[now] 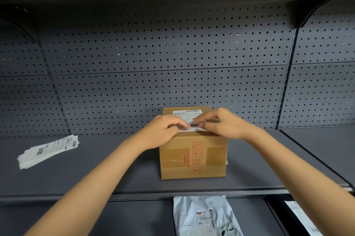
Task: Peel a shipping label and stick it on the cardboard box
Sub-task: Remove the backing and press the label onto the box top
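Grey plastic mailer bag (203,216) below shelf (115,174)

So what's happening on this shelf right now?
A person is sticking a shipping label onto the top of a cardboard box. The left hand and right hand press its near edge down. A stack of spare labels lies to the left on the grey shelf.

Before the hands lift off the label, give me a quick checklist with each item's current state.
1. White shipping label lies on the top of the brown cardboard box: ok.
2. Left hand and right hand both press on it: ok.
3. Near edge stuck flat: cannot tell, fingers cover it.
4. Box sits flat on the grey metal shelf: ok.
5. Spare stack of white labels lies apart, left of the box: ok.
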